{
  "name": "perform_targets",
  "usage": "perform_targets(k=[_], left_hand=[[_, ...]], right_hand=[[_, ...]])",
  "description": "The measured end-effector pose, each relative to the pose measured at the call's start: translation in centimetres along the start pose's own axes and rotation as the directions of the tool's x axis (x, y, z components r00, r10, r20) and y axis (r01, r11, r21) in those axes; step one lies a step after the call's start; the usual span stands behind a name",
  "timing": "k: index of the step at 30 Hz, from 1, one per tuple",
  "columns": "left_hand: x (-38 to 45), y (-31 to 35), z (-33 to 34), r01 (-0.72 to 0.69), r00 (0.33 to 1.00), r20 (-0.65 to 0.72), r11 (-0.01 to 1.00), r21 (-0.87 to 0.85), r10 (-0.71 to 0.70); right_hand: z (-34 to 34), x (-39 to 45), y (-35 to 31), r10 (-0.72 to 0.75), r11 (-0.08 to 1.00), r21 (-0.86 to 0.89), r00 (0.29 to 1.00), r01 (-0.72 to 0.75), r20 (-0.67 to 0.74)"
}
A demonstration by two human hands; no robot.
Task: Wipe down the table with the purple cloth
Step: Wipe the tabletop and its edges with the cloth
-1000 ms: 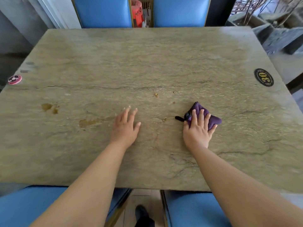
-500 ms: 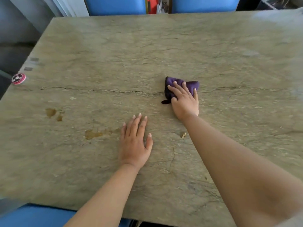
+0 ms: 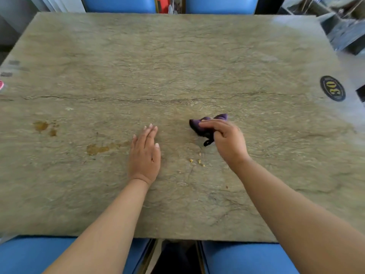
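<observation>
Right hand point(image 3: 227, 139) has its grip bunched around the purple cloth point(image 3: 205, 125), pressing it onto the desk point(image 3: 177, 56) a bit right of center. Left hand point(image 3: 145, 153) is just lying flat, palm down, grip released, holding nothing. A few yellowish crumbs point(image 3: 197, 161) sit between the two hands, and brownish stains point(image 3: 96, 149) are off to the left.

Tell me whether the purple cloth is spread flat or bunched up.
Bunched up: the purple cloth is a crumpled wad gripped under the right hand, only lumpy ends showing.
</observation>
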State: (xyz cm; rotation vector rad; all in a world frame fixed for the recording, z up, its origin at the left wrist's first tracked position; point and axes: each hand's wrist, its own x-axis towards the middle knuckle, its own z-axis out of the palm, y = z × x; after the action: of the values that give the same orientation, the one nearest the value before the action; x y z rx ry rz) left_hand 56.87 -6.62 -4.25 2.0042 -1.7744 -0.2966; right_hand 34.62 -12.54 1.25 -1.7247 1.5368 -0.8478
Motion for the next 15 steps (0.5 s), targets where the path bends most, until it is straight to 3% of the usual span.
perform_targets(k=[2, 5, 8, 10, 12, 15], left_hand=[[0.0, -0.1, 0.2, 0.001, 1.0, 0.001, 1.0, 0.013, -0.001], [0.1, -0.2, 0.3, -0.01, 1.0, 0.022, 0.999, 0.034, 0.009], [0.2, -0.4, 0.0, -0.014, 0.999, 0.034, 0.998, -0.057, 0.015], [0.2, -0.7, -0.6, 0.024, 0.998, 0.061, 0.974, -0.224, -0.011], [-0.1, -1.3, -1.4, 0.047, 0.996, 0.082, 0.939, -0.34, -0.02], [-2.0, -3.0, -2.6, -0.04, 0.998, 0.043, 0.98, -0.195, 0.049]], right_hand=[[-0.7, -0.2, 2.5, 0.08, 0.988, -0.13, 0.994, -0.088, -0.071], [1.6, -2.4, 3.5, 0.097, 0.955, -0.284, 0.995, -0.09, 0.011], [5.5, -5.1, 1.1, 0.006, 0.978, -0.207, 0.993, 0.019, 0.12], [7.3, -6.8, -0.5, -0.053, 0.994, -0.079, 0.963, 0.076, 0.265], [7.4, -7.1, -1.2, -0.069, 0.997, 0.064, 0.934, 0.049, 0.352], [6.0, -4.1, -0.4, -0.004, 0.998, 0.065, 0.975, -0.011, 0.223]])
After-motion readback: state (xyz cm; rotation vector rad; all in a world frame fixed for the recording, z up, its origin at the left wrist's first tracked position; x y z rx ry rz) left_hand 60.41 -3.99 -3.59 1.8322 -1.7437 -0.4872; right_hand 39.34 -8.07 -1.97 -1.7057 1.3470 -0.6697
